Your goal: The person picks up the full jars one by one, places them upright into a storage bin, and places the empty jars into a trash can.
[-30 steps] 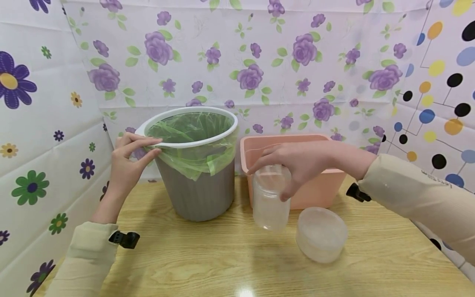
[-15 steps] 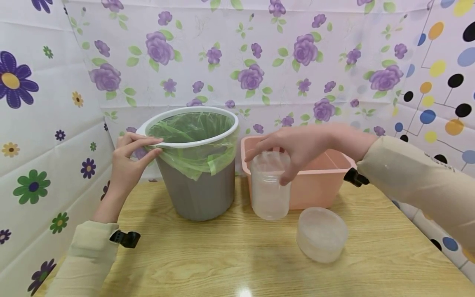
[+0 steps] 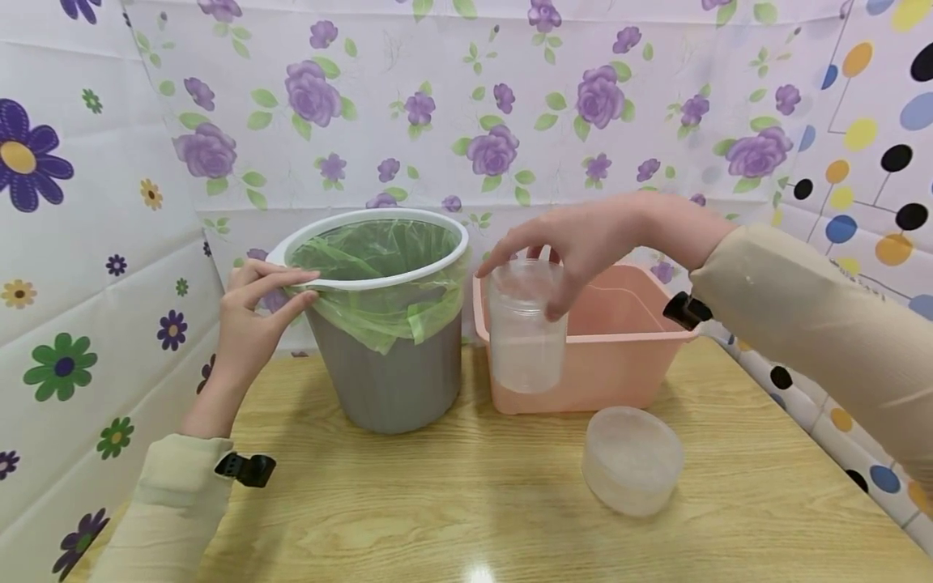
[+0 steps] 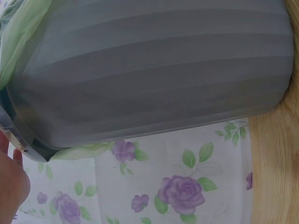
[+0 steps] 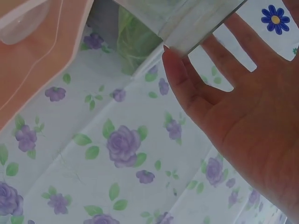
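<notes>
In the head view my left hand (image 3: 251, 324) pinches the white rim (image 3: 350, 284) of a grey trash can (image 3: 397, 385) lined with a green plastic bag (image 3: 364, 312). My right hand (image 3: 583, 243) reaches down from above and grips a clear plastic jar (image 3: 526, 352) around its top. The jar hangs upright above the table, overlapping the left front of a pink plastic bin (image 3: 612, 372). From the right wrist, the thumb and fingers show at the jar's top band (image 5: 201, 28). The left wrist view is mostly filled by the trash can's ribbed side (image 4: 154, 74).
A short, round translucent container (image 3: 632, 465) sits on the wooden table (image 3: 408, 510), in front of the pink bin. Something translucent and rounded (image 5: 25, 23) shows inside the bin in the right wrist view. Flower-patterned cloth (image 3: 423, 146) hangs behind; patterned sheets stand at both sides.
My right hand has lifted the jar from near the table to higher up against the pink bin's front. My left hand keeps its place on the rim.
</notes>
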Tool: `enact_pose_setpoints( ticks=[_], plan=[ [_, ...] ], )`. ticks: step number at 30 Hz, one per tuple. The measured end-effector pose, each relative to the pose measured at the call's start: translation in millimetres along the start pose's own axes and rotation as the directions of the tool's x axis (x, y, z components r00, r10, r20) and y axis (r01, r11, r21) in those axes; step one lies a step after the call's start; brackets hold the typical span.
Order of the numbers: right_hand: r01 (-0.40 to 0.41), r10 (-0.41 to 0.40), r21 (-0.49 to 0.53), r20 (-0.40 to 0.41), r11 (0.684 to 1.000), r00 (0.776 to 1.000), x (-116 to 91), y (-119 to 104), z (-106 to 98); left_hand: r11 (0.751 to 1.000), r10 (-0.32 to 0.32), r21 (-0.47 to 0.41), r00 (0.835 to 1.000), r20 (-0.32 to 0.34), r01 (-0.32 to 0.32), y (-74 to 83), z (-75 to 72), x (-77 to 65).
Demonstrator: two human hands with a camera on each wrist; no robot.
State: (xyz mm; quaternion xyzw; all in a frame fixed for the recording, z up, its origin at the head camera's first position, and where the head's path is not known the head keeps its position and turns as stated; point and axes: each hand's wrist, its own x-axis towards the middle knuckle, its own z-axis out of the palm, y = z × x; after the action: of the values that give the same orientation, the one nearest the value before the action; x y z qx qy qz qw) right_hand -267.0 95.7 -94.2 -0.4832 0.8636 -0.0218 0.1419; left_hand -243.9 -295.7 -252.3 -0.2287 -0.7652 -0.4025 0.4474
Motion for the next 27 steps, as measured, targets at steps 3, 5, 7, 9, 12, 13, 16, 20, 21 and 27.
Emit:
enact_pose_setpoints(
  ticks=[3,5,7,9,12,13,16,20,21,27],
  plan=[
    [-0.027,0.027,0.021,0.012,0.999,1.0,0.3,-0.3,-7.6,1.0,0.003,0.0,1.0,0.002,-0.003,1.0,0.0,0.0],
    [-0.069,0.068,0.014,0.028,0.998,0.997,-0.1,-1.9,-13.9,1.0,0.004,-0.001,1.0,0.001,-0.004,1.5,0.0,0.2],
    [-0.106,0.106,-0.003,0.05,0.994,0.993,-0.1,-3.5,-21.3,1.0,0.003,-0.003,1.0,0.0,-0.003,1.6,0.1,0.3],
    [-0.14,0.142,-0.022,0.072,0.99,0.987,0.4,-5.2,-28.7,1.0,0.001,-0.004,1.0,-0.001,-0.001,1.6,0.0,0.3],
    [-0.168,0.172,-0.051,0.089,0.985,0.981,2.7,-7.0,-38.5,1.0,-0.004,-0.002,1.0,-0.003,0.004,1.2,-0.1,0.0],
    [-0.172,0.177,-0.057,0.091,0.983,0.98,3.7,-7.5,-41.4,1.0,-0.006,-0.001,1.0,-0.003,0.006,1.1,-0.1,-0.1],
    [-0.189,0.194,-0.062,0.09,0.98,0.977,7.2,-9.9,-50.2,1.0,-0.01,0.001,1.0,-0.004,0.01,0.7,0.2,-0.3],
    [-0.227,0.234,-0.09,0.079,0.97,0.969,12.7,-16.0,-62.0,1.0,-0.008,0.0,1.0,-0.004,0.008,1.0,0.7,-0.8],
    [-0.237,0.246,-0.104,0.076,0.966,0.966,14.1,-18.0,-65.1,1.0,-0.007,0.001,1.0,-0.004,0.007,1.3,0.7,-1.0],
    [-0.25,0.26,-0.168,0.041,0.954,0.965,21.7,-29.7,-85.9,1.0,-0.014,0.003,1.0,-0.006,0.014,6.0,0.5,-1.0]
  ],
)
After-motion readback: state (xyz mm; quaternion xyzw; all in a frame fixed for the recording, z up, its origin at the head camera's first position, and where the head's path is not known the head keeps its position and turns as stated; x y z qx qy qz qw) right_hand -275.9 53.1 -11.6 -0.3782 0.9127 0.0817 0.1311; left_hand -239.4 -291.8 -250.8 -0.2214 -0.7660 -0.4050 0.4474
